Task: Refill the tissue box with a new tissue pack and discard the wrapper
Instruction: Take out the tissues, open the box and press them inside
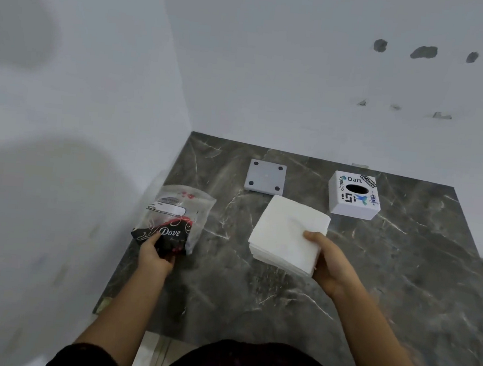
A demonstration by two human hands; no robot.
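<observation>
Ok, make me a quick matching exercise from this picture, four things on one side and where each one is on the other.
Things:
1. wrapper
2. tissues
3. box
4. base plate

Places:
A. far right of the counter, slot up
B. in the left hand
C. far side, underside up, left of the box
D. in the right hand

Pairs: 1-B, 2-D, 3-A, 4-C

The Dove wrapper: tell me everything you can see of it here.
The wrapper is a crumpled, mostly clear plastic bag with a black and red printed end reading "Dove" and a white label higher up. It looks empty and limp. The left hand pinches its near, printed end at the left edge of the dark marble counter, apart from the tissue stack.
</observation>
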